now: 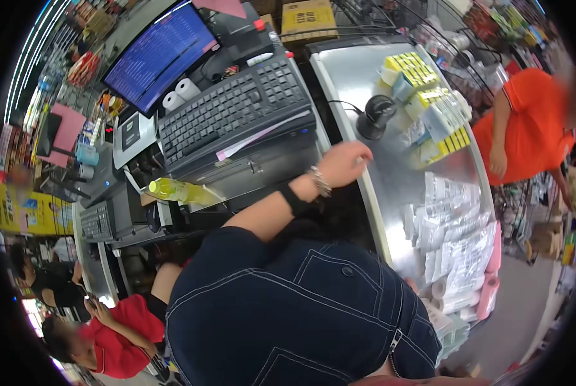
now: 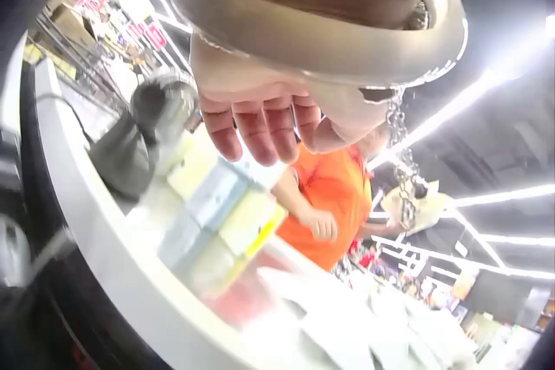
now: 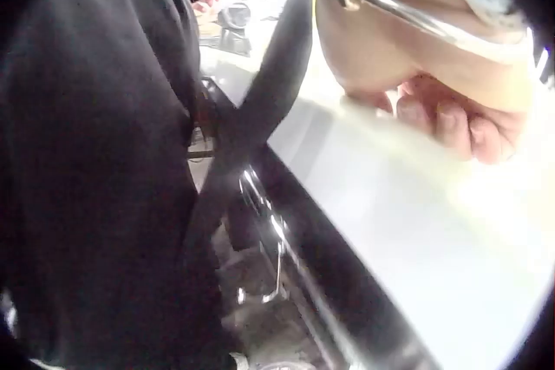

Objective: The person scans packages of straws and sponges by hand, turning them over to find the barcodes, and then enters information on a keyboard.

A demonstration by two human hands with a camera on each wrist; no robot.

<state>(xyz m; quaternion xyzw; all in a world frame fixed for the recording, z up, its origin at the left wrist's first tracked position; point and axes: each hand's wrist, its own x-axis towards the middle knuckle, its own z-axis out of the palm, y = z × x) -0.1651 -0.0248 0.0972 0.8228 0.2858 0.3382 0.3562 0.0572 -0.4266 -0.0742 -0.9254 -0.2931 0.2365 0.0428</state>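
Observation:
My left hand (image 1: 346, 164), with a watch and bracelets at its wrist, hangs over the inner edge of the metal-topped counter (image 1: 400, 186). Its fingers curl loosely around nothing, as the left wrist view also shows. Just beyond it stands a black scanner (image 1: 376, 117) on a cable. Yellow and pale packs (image 1: 445, 145) are stacked behind the scanner. The right hand (image 3: 451, 118) is low over the pale counter top in the right wrist view, fingers loosely bent, nothing visible in them amid strong glare. My body hides most of that hand in the head view.
Clear-wrapped packs and rolls (image 1: 452, 238) line the counter's near right end. A keyboard (image 1: 230, 106), a monitor (image 1: 162, 55) and a yellow-green drink bottle (image 1: 175, 191) stand left. Across the counter is a person in orange (image 1: 526, 128); another in red (image 1: 124, 331) sits behind at left.

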